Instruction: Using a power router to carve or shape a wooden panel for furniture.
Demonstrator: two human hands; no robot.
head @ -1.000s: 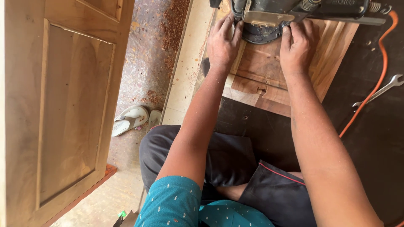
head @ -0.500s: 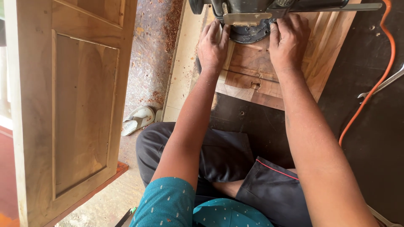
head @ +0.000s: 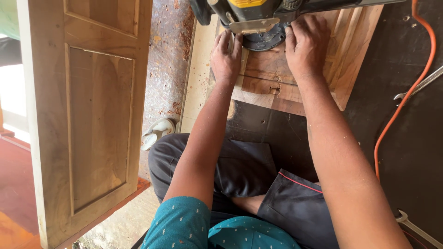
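The left hand [head: 226, 57] and the right hand [head: 306, 44] lie flat, fingers spread, pressing on the wooden panel [head: 295, 74] at each side of the round base of a power router [head: 258, 20]; they clamp nothing. The panel rests on the dark bench [head: 397, 138], at the top of the view. It looks stiff and rather heavy, with dusty, maybe slippery faces; the plain outer edges seem the safest hold, away from the cutter

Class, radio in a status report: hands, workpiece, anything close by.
Left hand and right hand flat beside power tool on wooden panel. Orange cord and spanner lie right.
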